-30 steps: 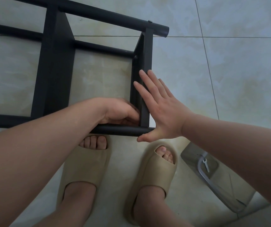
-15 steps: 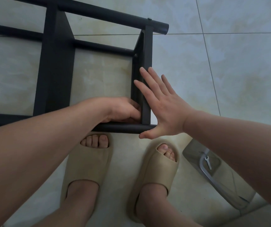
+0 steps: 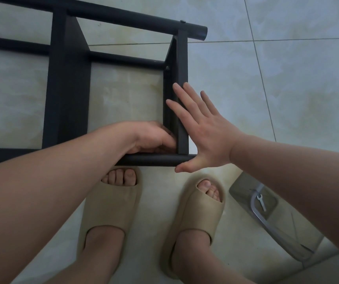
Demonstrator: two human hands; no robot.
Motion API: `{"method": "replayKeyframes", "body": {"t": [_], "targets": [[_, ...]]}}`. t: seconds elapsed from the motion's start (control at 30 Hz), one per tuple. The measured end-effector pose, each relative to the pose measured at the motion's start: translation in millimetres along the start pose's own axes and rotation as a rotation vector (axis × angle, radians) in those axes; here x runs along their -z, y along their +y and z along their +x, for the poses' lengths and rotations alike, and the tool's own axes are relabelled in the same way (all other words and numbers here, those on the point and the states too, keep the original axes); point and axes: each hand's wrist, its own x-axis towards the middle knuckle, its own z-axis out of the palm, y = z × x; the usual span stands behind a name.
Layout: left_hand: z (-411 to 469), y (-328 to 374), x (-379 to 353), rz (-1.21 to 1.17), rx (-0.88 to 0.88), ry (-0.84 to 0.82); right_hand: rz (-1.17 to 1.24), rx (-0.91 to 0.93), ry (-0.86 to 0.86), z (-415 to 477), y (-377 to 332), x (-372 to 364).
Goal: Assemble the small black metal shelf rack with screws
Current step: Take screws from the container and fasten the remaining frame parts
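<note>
The rack (image 3: 68, 89) lies on its side on the tiled floor (image 3: 287, 89), just ahead of the person's feet in beige slippers (image 3: 111, 203), with its black tubes running left to right and its flat panels crossing between them. The right hand (image 3: 203, 136) is flat, fingers straight and spread, pressed against the outer face of the end panel (image 3: 182, 58), while its thumb reaches along under the end of the near tube (image 3: 150, 160). The left hand (image 3: 154, 138) sits in the inner corner where that panel meets the near tube, fingers curled in against the metal; whether they pinch a screw or a tool cannot be told, since the fingertips are hidden. A screw head (image 3: 167, 67) shows at the panel's far inner corner, where a thinner bar joins it. To the right, beneath the right forearm, a clear bag (image 3: 244, 189) lies on the floor with a small wrench (image 3: 261, 202) on it
</note>
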Motion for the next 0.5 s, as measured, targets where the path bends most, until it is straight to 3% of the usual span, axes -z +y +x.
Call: {"method": "replayKeyframes", "body": {"t": [0.3, 0.5], "targets": [[-0.4, -1.9, 4.4, -0.151, 0.0, -0.058, 0.009, 0.003, -0.002, 0.5, -1.0, 0.4], [-1.6, 0.4, 0.1, -0.095, 0.075, -0.053, 0.009, 0.002, -0.004, 0.1, -1.1, 0.9]]}}
